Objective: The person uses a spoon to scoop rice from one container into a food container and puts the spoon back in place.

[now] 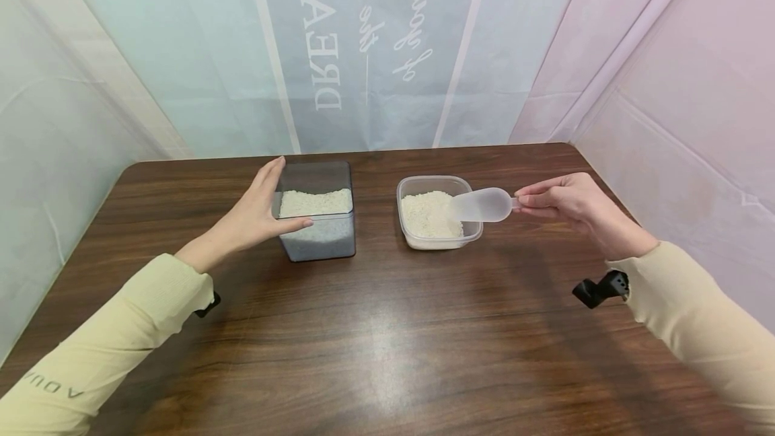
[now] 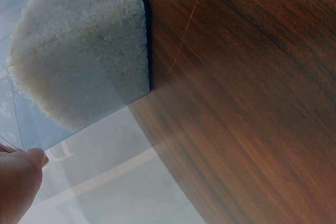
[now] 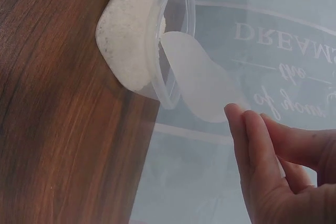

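On the left of the table stands a clear grey-blue storage container (image 1: 321,237) partly filled with white rice (image 2: 84,45). My left hand (image 1: 260,210) holds it at the near left, thumb across the front by the rim, fingers along the left side. To the right sits a small clear plastic tub (image 1: 412,242) of rice (image 1: 426,214). My right hand (image 1: 575,204) pinches the handle of a translucent white scoop (image 1: 484,205) between thumb and fingers. The scoop tilts over the tub's right rim, its front end reaching in above the rice.
Both containers stand on a dark brown wooden table (image 1: 375,355). A pale blue and pink curtain with printed letters (image 1: 327,39) hangs behind its far edge. A black strap piece (image 1: 599,289) hangs under the right sleeve.
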